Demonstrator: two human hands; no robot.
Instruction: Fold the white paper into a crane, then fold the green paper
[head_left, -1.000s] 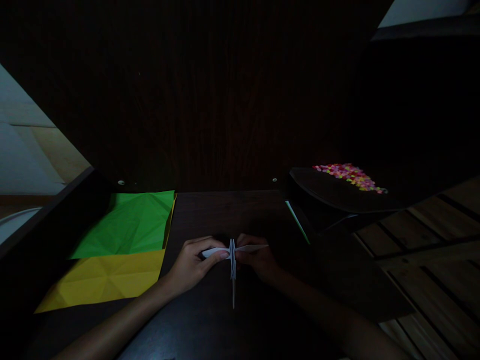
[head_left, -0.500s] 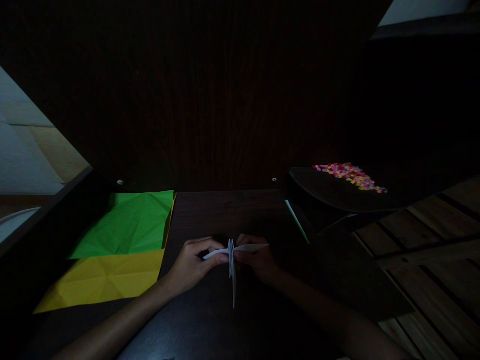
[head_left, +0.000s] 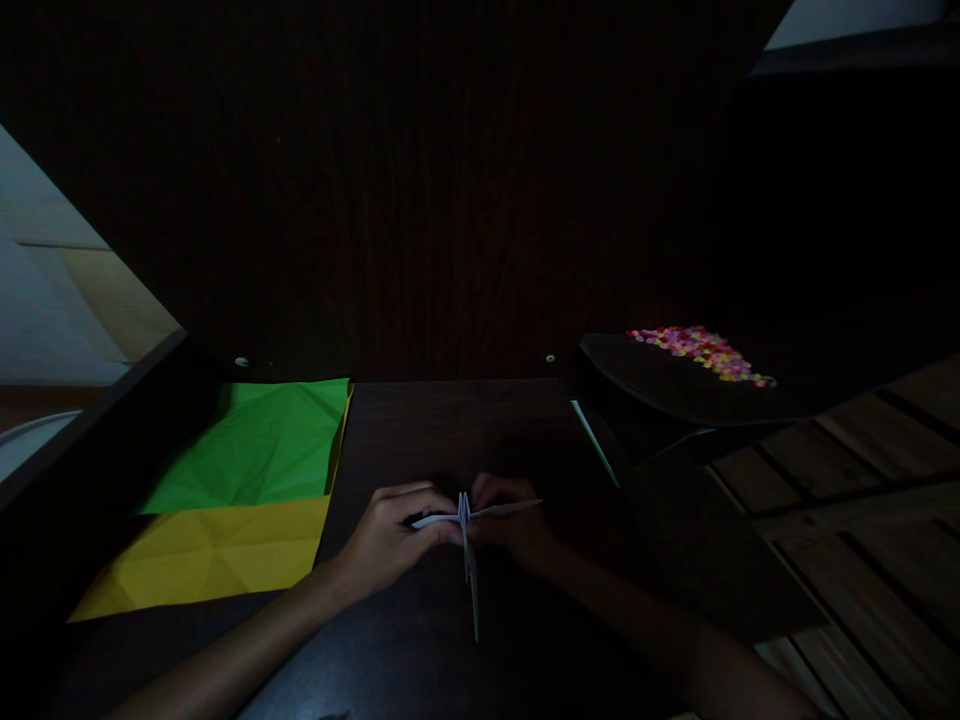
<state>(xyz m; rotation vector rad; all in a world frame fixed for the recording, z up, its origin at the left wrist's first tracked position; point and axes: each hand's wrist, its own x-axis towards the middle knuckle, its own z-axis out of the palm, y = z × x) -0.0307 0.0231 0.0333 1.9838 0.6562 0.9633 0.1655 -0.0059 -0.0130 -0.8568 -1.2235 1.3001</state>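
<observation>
White folded paper [head_left: 466, 525], a small multi-flap piece, held between both hands low at the middle of the dark wooden surface [head_left: 450, 420]. Scene very dim.

Left hand [head_left: 390, 535]: fingers closed on the left flap, thumb on top, flap sticking out flat toward the left. Forearm comes in from the lower left.

Right hand [head_left: 514, 525]: in deep shadow, fingers closed on the right flap, whose thin point reaches out to the right past the knuckles. Forearm comes in from the lower right.

Paper detail: several layers stand on edge between the two hands, pressed close together; one long narrow point hangs down toward the viewer, past both hands. Whether it touches the surface, cannot tell.

Left of the hands, well apart: green sheet [head_left: 259, 445] lying flat, creased, overlapping the far part of a yellow sheet [head_left: 210, 560], also creased and flat.

Right, further back: dark tray [head_left: 660, 385] with a scatter of small multicoloured bits [head_left: 701, 350] on it. A thin green-edged strip [head_left: 596, 455] shows beside the tray's near-left edge.

Behind everything: dark wood panel [head_left: 420, 180]. Plank floor [head_left: 862, 500] visible at lower right.
</observation>
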